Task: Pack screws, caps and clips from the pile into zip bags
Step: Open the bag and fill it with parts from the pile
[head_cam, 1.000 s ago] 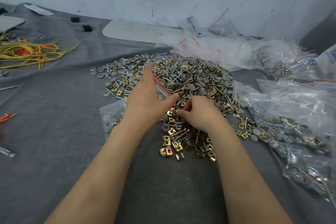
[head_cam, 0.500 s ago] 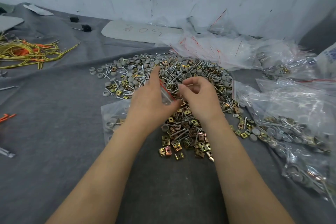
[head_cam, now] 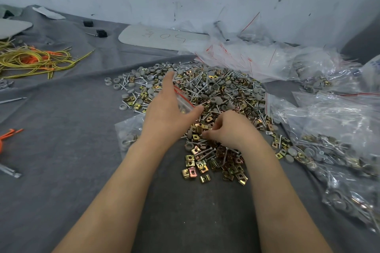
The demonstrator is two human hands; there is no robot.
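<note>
tangle of yellow cords [head_cam: 35,61] sits at the left edge of the desk [head_cam: 61,129], not part of this. left hand [head_cam: 168,113] is up over the near-left side of the pile [head_cam: 216,88]. its fingers are mostly straight and the thumb is swung out, with a small zip bag [head_cam: 184,101] pinched between them so the red-striped mouth faces right. right hand [head_cam: 232,129] is just beside it, fingers curled down and tips pinched on the brass clips [head_cam: 205,162] at the near side of the pile. can't tell how many it's got.

looks like the grab-clips step. tip imo: take just a few, shake off any snagged screws, and hold the bag mouth wide and low so nothing bounces out. filled bags [head_cam: 339,146] sit along the right edge.
</note>
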